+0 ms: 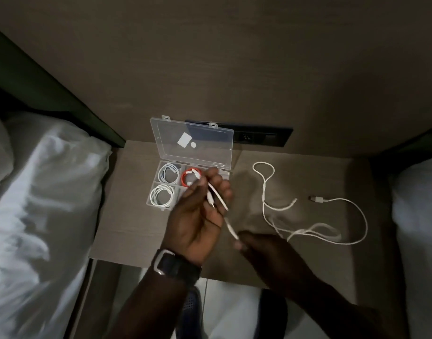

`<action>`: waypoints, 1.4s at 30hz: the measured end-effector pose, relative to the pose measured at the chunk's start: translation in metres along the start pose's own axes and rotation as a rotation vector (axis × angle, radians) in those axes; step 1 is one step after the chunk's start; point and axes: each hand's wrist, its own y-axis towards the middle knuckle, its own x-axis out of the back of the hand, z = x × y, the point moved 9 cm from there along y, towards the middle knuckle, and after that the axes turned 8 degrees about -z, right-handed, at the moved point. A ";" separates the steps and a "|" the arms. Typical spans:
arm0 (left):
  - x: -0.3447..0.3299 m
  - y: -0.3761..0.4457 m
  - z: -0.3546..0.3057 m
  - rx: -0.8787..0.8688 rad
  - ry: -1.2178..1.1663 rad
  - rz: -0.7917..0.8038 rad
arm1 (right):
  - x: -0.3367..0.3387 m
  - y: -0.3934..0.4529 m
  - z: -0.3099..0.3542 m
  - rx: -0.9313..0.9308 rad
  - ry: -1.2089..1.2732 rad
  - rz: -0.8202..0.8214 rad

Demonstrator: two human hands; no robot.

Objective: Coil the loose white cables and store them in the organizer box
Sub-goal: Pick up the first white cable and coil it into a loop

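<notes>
Head view: A clear plastic organizer box (pixel 161 189) sat on the bench (pixel 127 216) with its hinged lid (pixel 205 152) standing open against the wall. Two white coiled cables occupied the left compartments: one at the rear (pixel 169 174), one at the front (pixel 161 195). A red coiled cable (pixel 185 179) lay in the middle rear compartment, partly hidden by the left hand.

The left hand (pixel 200 216) was raised over the box's right side, palm up, a dark watch (pixel 173 264) on its wrist. Its grip was narrow, fingers curled around one end of a loose white cable (pixel 266 206), with short lengths crossing the palm. From there the cable ran down to the right hand (pixel 261 250), whose fingertips pinched it; motion blur left that grip's exact width unclear.

The rest of the cable lay in loose loops on the bench to the right of the box, its USB plug (pixel 316 198) resting free. White bedding (pixel 39 192) bordered the bench on the left.
</notes>
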 end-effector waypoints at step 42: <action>0.070 -0.047 -0.013 -0.237 1.482 -0.077 | -0.006 -0.015 0.062 0.035 -0.243 0.076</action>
